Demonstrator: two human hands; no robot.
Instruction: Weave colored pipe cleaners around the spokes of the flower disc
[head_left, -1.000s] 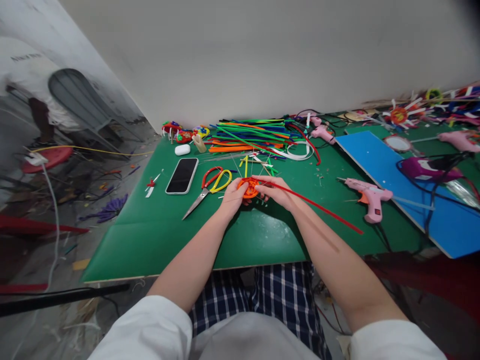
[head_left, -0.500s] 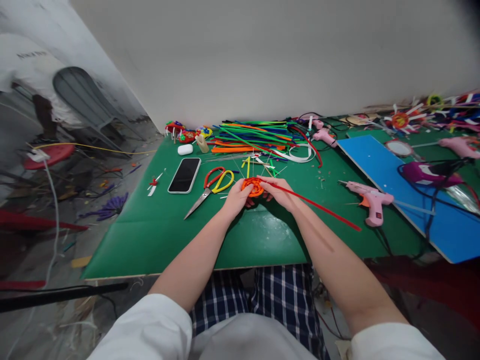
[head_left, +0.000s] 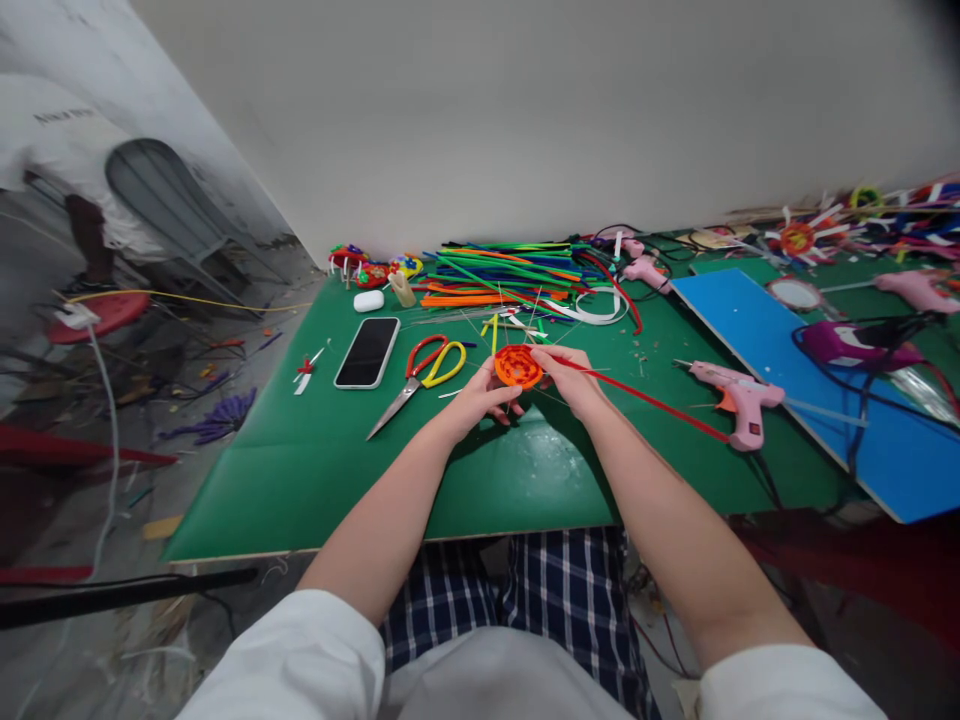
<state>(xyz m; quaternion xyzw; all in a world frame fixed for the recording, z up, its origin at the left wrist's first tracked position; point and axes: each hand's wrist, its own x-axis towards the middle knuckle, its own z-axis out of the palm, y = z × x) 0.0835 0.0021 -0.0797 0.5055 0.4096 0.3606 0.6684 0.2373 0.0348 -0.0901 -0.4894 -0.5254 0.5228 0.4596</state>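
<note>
Hands (head_left: 474,402) grasping orange-red disc (head_left: 517,367) and red strip (head_left: 697,423), scissors (head_left: 411,384) beside phone (head_left: 367,353).

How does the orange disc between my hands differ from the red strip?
The orange disc is round, while the red strip is long and thin. The orange disc shows darker bands; the red strip looks red throughout. The orange disc sits between the left hand and right hand, whereas the red strip runs from the right hand toward the pink glue gun. Both touch the right hand.
</note>
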